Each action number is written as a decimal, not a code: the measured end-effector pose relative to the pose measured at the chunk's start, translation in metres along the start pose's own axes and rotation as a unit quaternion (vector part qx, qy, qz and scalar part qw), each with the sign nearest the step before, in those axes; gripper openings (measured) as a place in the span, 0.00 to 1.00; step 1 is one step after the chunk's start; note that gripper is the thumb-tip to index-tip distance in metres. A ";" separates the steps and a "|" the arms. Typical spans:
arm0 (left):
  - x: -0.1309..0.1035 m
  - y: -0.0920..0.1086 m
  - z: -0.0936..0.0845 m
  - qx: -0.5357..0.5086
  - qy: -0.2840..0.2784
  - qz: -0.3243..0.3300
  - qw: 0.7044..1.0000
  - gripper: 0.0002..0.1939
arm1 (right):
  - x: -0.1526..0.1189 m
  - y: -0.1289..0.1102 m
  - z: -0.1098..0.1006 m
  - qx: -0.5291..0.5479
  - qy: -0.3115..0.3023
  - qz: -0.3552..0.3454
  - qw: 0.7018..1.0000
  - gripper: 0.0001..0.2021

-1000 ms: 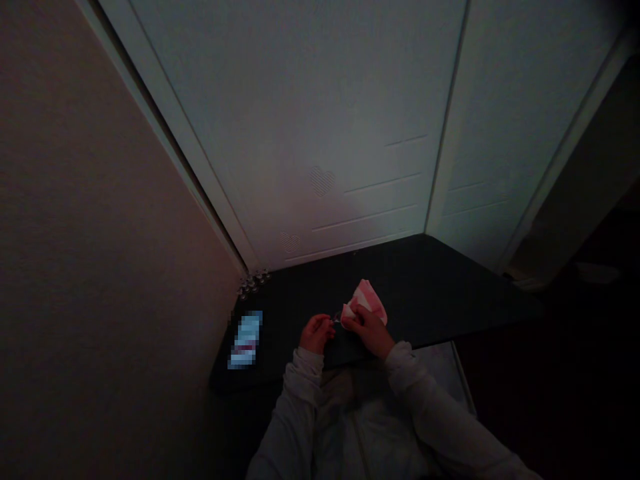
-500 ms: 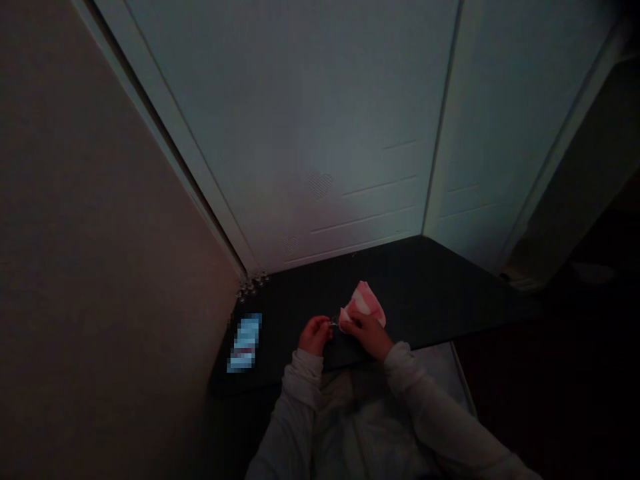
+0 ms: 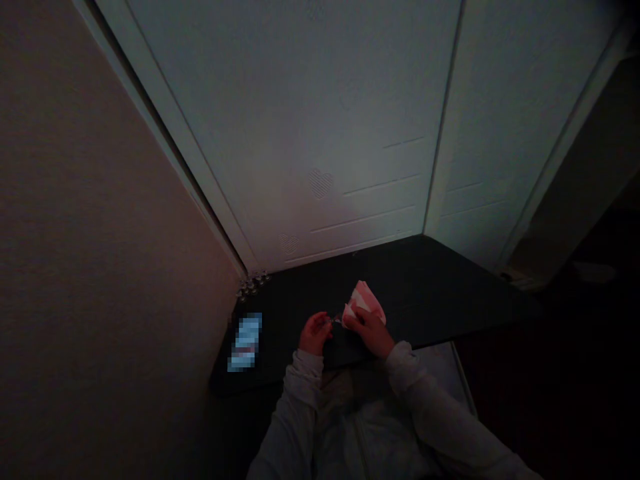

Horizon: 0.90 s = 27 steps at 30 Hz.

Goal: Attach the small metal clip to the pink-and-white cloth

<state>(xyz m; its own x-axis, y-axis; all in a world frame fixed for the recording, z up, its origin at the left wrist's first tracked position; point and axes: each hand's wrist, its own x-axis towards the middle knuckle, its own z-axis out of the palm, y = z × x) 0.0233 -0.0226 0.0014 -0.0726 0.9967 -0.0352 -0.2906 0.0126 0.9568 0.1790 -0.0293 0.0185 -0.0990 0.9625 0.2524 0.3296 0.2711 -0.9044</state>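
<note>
Near the front edge of the flat black tabletop [image 3: 430, 287], I pinch a folded pink-and-white cloth [image 3: 369, 300] between thumb and fingers of my right hand [image 3: 371, 331]. My left hand [image 3: 315, 335], fingers curled nearly together, holds a small shiny item [image 3: 337, 320] beside the cloth's left edge; its exact shape is unclear. Small shiny pieces [image 3: 251, 285] cluster at the far-left corner.
</note>
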 end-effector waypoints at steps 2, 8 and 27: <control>0.001 -0.002 -0.002 0.012 -0.007 0.005 1.000 0.24 | 0.001 0.001 0.000 0.003 0.006 0.002 1.000 0.13; 0.001 -0.002 -0.003 0.036 -0.022 -0.010 0.999 0.22 | 0.002 0.003 0.001 0.032 0.001 0.016 0.999 0.12; -0.004 0.002 0.003 0.079 -0.036 0.000 0.996 0.28 | 0.000 -0.003 0.000 0.019 0.017 0.024 0.999 0.13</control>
<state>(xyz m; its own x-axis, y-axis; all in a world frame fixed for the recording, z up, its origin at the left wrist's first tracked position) 0.0253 -0.0265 0.0046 -0.0016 0.9998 -0.0196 -0.1359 0.0192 0.9905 0.1785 -0.0301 0.0209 -0.0516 0.9744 0.2189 0.2977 0.2242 -0.9279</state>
